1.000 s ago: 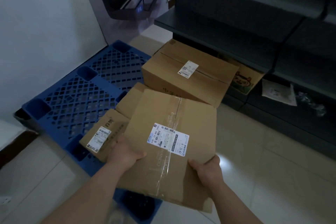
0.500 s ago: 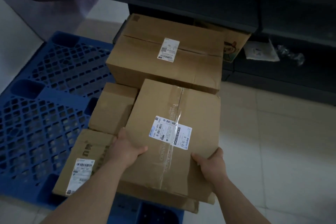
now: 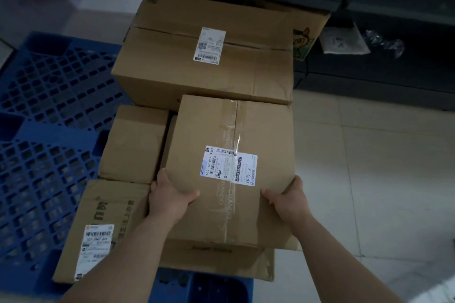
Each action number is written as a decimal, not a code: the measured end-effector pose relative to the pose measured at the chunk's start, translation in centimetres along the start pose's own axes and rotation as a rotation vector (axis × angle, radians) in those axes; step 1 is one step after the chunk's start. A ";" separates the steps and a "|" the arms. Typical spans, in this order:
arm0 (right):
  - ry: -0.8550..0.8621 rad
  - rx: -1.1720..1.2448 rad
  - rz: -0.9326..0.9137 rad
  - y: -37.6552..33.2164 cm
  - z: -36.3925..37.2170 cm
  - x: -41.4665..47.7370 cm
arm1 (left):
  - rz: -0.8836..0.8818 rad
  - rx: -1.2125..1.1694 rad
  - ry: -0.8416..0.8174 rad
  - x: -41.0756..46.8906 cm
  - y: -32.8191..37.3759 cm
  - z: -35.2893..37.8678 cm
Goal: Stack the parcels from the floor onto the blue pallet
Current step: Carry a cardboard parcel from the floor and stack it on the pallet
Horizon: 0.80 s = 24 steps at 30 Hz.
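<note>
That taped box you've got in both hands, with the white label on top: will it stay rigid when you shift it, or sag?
The taped box probably flexes somewhat: its near edge looks creased beside the right hand. It is likely not heavy, since the left hand and the right grip only the corners. The glossy tape may be slippery; the bare cardboard should grip better.

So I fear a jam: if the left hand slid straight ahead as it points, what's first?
Likely the large box behind; the left hand points along the held parcel toward it, though depth is unclear.
</note>
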State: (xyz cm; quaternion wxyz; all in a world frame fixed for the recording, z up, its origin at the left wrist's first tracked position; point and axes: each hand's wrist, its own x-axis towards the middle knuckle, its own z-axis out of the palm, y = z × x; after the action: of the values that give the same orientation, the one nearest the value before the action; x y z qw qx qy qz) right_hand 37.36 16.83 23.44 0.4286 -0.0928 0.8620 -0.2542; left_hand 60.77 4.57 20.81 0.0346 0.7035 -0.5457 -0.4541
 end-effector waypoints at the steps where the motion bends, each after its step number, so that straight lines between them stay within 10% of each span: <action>1: -0.004 0.003 0.003 0.1 0.1 0.2 | -0.003 0.002 0.007 0.1 0.0 0.1; 24: 0.010 -0.012 0.000 1.5 1.6 0.3 | -0.044 0.042 -0.013 0.3 -0.9 0.9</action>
State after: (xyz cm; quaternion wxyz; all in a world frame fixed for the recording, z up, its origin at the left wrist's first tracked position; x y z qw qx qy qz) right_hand 38.51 17.48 21.66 0.4238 -0.0941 0.8657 -0.2493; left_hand 60.78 5.13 19.59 0.0062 0.7129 -0.5396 -0.4478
